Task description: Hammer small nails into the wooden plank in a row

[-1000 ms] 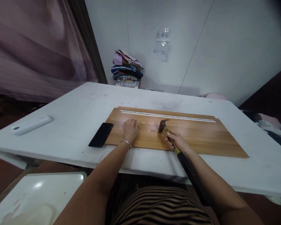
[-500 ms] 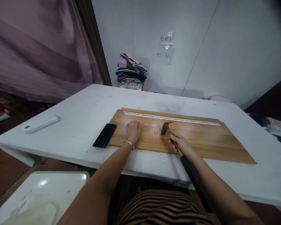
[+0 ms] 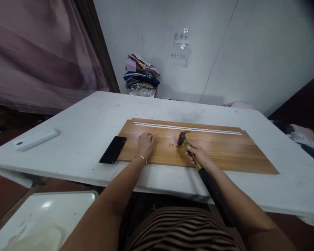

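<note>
A long wooden board (image 3: 225,150) lies on the white table (image 3: 94,122), with a pale strip (image 3: 188,128) along its far edge. My right hand (image 3: 199,156) grips a claw hammer (image 3: 183,138) high on its handle, its head resting on the board beside a few small nail heads (image 3: 171,144). My left hand (image 3: 146,143) rests on the board to the left with fingers curled; a small nail seems to stick out at its fingertips. A bracelet circles that wrist.
A black phone (image 3: 113,150) lies at the board's left end. A white oblong device (image 3: 35,139) sits far left on the table. Folded clothes (image 3: 142,74) are stacked against the wall. A white tray-like surface (image 3: 42,219) lies below left.
Only the camera shifted slightly. Both hands and the hammer keep the same places on the board.
</note>
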Available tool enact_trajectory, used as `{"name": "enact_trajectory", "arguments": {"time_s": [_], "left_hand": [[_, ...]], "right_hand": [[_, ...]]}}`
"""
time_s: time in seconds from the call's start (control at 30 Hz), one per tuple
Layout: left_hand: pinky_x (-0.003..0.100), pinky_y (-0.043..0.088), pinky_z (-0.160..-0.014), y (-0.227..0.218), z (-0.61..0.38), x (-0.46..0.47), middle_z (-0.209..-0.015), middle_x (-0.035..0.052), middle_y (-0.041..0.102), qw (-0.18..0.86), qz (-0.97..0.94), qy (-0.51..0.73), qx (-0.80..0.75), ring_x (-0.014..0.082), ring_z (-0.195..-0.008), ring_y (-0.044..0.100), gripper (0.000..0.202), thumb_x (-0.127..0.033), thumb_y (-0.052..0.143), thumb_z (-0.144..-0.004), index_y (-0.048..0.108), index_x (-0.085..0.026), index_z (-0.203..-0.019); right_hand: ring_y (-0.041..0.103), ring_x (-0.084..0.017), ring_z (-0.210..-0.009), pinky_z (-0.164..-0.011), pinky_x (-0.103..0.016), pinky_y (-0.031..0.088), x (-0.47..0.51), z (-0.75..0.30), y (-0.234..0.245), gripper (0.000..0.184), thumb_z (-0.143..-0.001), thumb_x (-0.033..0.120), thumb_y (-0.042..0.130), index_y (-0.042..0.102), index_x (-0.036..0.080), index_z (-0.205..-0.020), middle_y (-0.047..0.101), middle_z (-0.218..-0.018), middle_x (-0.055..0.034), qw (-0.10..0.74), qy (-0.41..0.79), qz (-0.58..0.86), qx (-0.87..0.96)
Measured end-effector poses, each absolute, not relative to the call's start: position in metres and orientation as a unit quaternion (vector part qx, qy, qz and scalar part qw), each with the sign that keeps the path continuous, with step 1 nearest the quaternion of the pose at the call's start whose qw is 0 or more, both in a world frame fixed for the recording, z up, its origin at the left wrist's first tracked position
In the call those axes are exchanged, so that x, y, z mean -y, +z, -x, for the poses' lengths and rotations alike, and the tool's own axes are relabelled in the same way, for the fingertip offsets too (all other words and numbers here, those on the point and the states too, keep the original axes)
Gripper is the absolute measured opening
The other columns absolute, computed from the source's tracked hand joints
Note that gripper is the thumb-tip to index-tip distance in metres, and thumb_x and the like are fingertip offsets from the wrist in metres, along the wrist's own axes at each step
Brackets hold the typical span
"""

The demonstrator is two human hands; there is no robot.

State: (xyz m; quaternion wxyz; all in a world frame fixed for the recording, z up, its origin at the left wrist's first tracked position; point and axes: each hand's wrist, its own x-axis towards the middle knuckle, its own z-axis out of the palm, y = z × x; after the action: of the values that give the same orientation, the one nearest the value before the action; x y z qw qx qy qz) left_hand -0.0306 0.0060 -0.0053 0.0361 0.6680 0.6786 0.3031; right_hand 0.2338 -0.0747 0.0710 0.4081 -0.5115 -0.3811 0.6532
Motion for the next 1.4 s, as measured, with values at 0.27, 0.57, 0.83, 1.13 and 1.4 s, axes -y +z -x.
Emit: {"name": "enact_trajectory", "arguments": {"time_s": [0.27,0.57,0.83,1.13,1.4], "left_hand": [[0.046,0.04,-0.11,-0.005,0.0311,-0.0056,-0.111,0.0113,0.074,0.037,-0.673,0.294,-0.678,0.027,-0.116,0.062,0.033,-0.032,0.045,-0.102,0.072,-0.02,-0.088],[0.048,0.039,-0.114,-0.008,0.0294,-0.0044,-0.136,0.0134,0.067,0.033,-0.65,0.332,-0.683,0.0294,-0.13,0.057,0.038,-0.018,0.047,-0.093,0.064,-0.02,-0.126],[0.051,0.04,-0.115,-0.0078,0.0289,-0.0049,-0.14,0.0149,0.065,0.048,-0.643,0.348,-0.681,0.0301,-0.134,0.056,0.045,-0.017,0.047,-0.09,0.061,-0.02,-0.132],[0.052,0.039,-0.113,-0.0013,0.0285,-0.0013,-0.133,0.0124,0.069,0.039,-0.659,0.305,-0.686,0.0304,-0.133,0.055,0.022,-0.019,0.052,-0.091,0.072,-0.023,-0.096],[0.051,0.038,-0.11,-0.0004,0.0269,-0.0001,-0.13,0.0128,0.069,0.027,-0.691,0.28,-0.666,0.0296,-0.13,0.055,0.021,-0.02,0.05,-0.095,0.072,-0.023,-0.094]], "right_hand": [[0.04,-0.008,-0.041,-0.034,-0.019,0.029,0.0759,-0.234,0.0727,0.035,-0.071,0.037,0.074,0.059,0.022,-0.099,0.058,-0.063,0.0059,0.402,0.651,0.523,0.376],[0.04,-0.008,-0.041,-0.034,-0.018,0.03,0.0739,-0.2349,0.0725,0.038,-0.071,0.038,0.075,0.06,0.022,-0.102,0.058,-0.063,0.0061,0.403,0.654,0.508,0.389],[0.039,-0.008,-0.041,-0.034,-0.019,0.029,0.075,-0.2331,0.0671,0.035,-0.071,0.038,0.074,0.058,0.023,-0.099,0.057,-0.064,0.0058,0.403,0.653,0.51,0.389],[0.041,-0.008,-0.041,-0.035,-0.019,0.029,0.0748,-0.233,0.0759,0.04,-0.071,0.036,0.074,0.059,0.022,-0.105,0.058,-0.063,0.0056,0.405,0.648,0.517,0.386],[0.04,-0.008,-0.041,-0.034,-0.019,0.028,0.0748,-0.2331,0.0676,0.036,-0.069,0.039,0.076,0.057,0.023,-0.095,0.058,-0.063,0.0054,0.402,0.649,0.518,0.386]]}}
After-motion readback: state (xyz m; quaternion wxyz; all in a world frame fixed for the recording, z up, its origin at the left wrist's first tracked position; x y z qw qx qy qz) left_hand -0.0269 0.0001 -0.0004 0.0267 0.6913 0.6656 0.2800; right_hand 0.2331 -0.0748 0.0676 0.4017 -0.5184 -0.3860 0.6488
